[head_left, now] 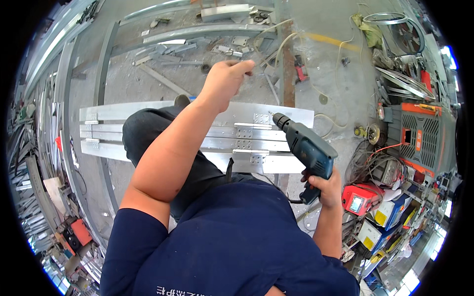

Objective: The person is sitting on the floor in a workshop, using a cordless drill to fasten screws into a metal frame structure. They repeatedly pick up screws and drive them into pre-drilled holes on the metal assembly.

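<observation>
My right hand (326,186) is closed around the handle of the corded power drill (312,150), above the right end of the silver metal strips (217,143). My left hand (228,81) is farther away, fingers curled; I cannot tell if something small is between them. The drill bit (271,113) appears near the perforated plate (260,119); whether it touches, I cannot tell. On such smooth metal, a tilted bit could slide and scratch. The power cord (295,201) runs close to my body, so turning could catch it. My leg (143,132), over the strips, could push them out of line.
</observation>
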`<state>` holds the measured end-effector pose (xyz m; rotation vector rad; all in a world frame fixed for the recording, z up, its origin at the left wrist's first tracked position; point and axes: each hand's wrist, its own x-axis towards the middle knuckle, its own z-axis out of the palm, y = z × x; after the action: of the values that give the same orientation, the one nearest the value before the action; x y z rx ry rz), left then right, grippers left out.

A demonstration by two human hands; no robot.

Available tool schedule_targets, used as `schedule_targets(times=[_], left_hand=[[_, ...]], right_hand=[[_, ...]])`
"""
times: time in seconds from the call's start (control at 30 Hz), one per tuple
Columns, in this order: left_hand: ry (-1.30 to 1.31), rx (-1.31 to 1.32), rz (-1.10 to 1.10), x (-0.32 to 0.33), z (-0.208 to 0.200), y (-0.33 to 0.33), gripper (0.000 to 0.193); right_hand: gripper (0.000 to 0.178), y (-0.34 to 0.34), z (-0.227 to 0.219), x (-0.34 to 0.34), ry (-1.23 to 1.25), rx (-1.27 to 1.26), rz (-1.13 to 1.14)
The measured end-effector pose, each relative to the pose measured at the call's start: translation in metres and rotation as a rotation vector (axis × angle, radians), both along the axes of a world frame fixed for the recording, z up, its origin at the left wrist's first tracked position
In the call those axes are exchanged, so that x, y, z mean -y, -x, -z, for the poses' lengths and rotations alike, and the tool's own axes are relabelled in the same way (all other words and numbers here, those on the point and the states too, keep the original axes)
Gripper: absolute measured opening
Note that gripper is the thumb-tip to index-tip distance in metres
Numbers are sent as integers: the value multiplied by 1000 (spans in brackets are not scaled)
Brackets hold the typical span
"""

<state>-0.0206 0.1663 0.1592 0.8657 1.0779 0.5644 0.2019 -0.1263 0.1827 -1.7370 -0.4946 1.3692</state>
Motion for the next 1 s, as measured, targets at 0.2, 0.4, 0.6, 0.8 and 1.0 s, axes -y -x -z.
schedule_targets(times=[0.2,0.4,0.6,0.8,1.0], left_hand=[[263,182,-31,3,37,-2,15],[530,461,87,61,37,-12,21],[556,420,-147,83,32,-29,24],[511,481,-345,81,33,-38,21],[509,495,-393,87,29,-44,20]], right_hand=[[48,0,-28,27,-249,-263,47],[47,-6,-37,43,-344,-311,53],[57,-5,-38,48,-325,-241,33],[47,-6,-38,49,-296,-284,12],[47,-7,-33,46,-309,-270,-18]])
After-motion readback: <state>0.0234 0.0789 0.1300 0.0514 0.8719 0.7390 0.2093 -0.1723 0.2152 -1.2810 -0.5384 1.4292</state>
